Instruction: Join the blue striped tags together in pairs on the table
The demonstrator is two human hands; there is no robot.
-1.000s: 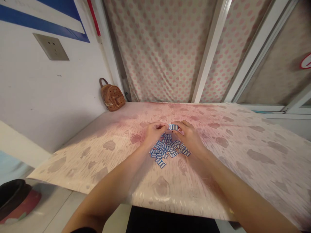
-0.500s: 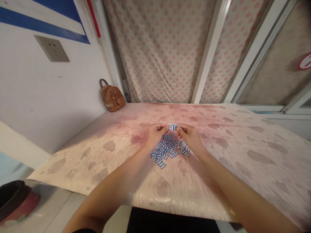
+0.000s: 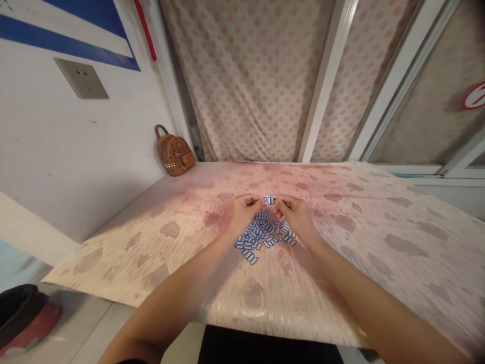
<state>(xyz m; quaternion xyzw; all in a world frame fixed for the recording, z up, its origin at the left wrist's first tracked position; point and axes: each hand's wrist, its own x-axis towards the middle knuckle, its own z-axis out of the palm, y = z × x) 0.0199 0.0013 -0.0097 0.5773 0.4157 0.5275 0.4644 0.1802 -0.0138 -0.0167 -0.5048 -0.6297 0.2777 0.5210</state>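
A short strip of white labels with blue borders (image 3: 271, 200) is stretched between my two hands, just above the table. My left hand (image 3: 246, 210) pinches its left end between thumb and fingers. At the other end, my right hand (image 3: 295, 211) grips it the same way. Below and between the hands lies a loose pile of similar blue-and-white label pieces (image 3: 257, 233), partly overlapping. The right hand covers part of the pile's right side. Print on the pieces is too small to read.
The table (image 3: 159, 237) has a pale patterned plastic cover. A small brown backpack (image 3: 177, 154) leans at its back left corner by the wall. Behind hangs a dotted curtain (image 3: 250, 76). On the floor at left stands a dark-rimmed bin (image 3: 34, 318).
Both hands keep hold of the strip in nearly the same place. The pile looks unchanged, and the whole view has shifted very slightly.
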